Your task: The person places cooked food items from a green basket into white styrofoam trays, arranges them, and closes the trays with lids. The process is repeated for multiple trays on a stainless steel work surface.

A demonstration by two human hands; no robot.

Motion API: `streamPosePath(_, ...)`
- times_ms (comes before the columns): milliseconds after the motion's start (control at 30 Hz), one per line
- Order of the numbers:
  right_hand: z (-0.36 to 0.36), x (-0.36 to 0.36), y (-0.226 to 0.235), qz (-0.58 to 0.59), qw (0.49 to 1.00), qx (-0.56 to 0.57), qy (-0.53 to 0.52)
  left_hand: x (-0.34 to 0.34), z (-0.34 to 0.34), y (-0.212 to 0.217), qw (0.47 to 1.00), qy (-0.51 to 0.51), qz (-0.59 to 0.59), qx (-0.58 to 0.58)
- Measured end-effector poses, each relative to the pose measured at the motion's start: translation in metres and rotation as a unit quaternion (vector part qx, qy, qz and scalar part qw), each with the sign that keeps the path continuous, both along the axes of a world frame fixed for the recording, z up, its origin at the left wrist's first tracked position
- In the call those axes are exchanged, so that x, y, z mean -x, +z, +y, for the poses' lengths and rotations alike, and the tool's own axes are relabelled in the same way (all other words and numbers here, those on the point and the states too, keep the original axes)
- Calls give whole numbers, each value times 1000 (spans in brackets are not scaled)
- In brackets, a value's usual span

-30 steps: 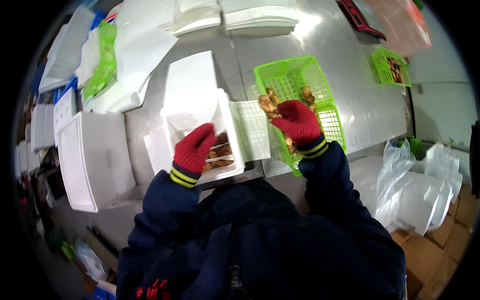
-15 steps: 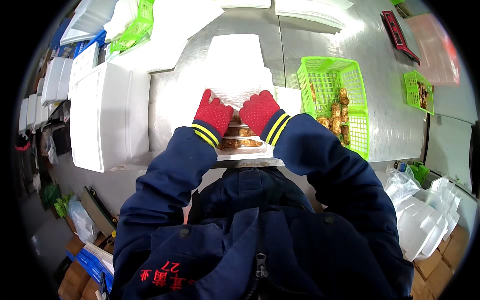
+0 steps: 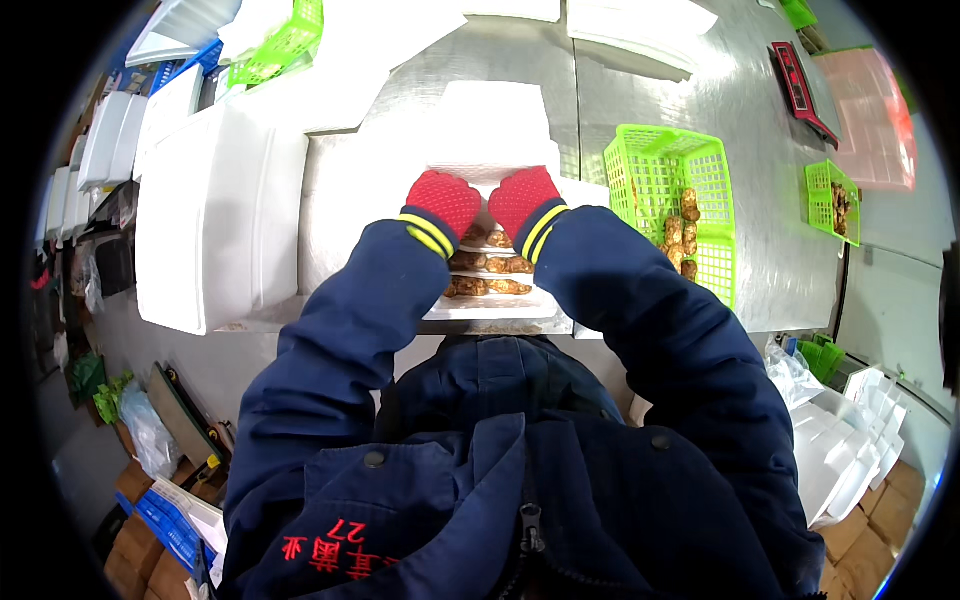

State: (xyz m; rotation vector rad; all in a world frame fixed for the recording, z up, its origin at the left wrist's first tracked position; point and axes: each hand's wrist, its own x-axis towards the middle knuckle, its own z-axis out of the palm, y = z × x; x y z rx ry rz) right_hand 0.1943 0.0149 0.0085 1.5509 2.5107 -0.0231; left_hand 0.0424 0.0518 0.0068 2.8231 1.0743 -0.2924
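My left hand (image 3: 446, 200), in a red dotted glove, is closed over the white foam box (image 3: 490, 312) at the table's front edge. Close beside it my right hand (image 3: 523, 203), gloved alike, is closed too. Between and beyond the fists shows a white sheet (image 3: 487, 173), which both appear to grip; the fingertips are hidden. Below my wrists, rows of stubby brown mushrooms (image 3: 490, 286) lie in the box, with white strips between the rows. The sleeves cover the box's sides in part.
On the right stands a green basket (image 3: 625, 180) holding more mushrooms. White foam boxes (image 3: 215, 230) are on the left. Farther right are a smaller green basket (image 3: 822, 200) and a red-and-grey scale (image 3: 800, 90). White sheets (image 3: 640, 35) lie at the back of the metal table (image 3: 780, 260).
Both hands have moved a little farther from me over the box, so more of the mushroom rows shows. My left thumb, stretched out before, is now tucked in. The view has shifted slightly.
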Motion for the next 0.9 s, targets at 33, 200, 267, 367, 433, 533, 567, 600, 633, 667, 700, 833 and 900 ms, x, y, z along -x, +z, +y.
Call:
streamPosePath(33, 2, 2, 1, -1, 1000, -25, 0, -6, 2, 0, 999, 0, 33, 20)
streamPosePath(200, 13, 8, -7, -9, 990, 132, -38, -7, 7, -27, 999, 21, 33, -13)
streamPosePath(267, 13, 8, -9, 19, 988, 144, -50, -6, 6, -30, 999, 16, 43, 0)
streamPosePath(367, 8, 0, -12, 8, 993, 119, -12, -8, 3, -17, 999, -1, 45, 10)
streamPosePath(433, -3, -1, -12, 6, 999, 35, 10, -1, 0, -15, 999, -22, 21, -28)
streamPosePath(533, -23, -6, 1, 49, 999, -4, 23, 9, -9, -11, 999, -8, -40, 29)
streamPosePath(567, -28, -4, -5, 60, 998, 3, 11, 10, -13, -8, 998, -3, -32, 59)
streamPosePath(600, -28, 0, -8, 76, 996, 29, -21, 10, -18, -5, 994, -1, -94, 62)
streamPosePath(633, -30, 0, -15, 126, 991, 3, -42, 7, -19, 2, 994, -2, -77, 81)
streamPosePath(667, -32, 1, -17, 111, 993, -13, -38, 6, -17, 1, 995, -30, -63, 73)
streamPosePath(700, -34, 4, -21, 99, 994, -29, -30, 7, -18, -9, 998, -36, -17, 57)
streamPosePath(833, -50, -9, -2, 118, 992, 18, 35, 17, -28, -26, 996, -26, -78, 26)
streamPosePath(900, -44, -26, 10, 256, 964, -64, -11, 28, -37, -25, 999, -16, -42, -8)
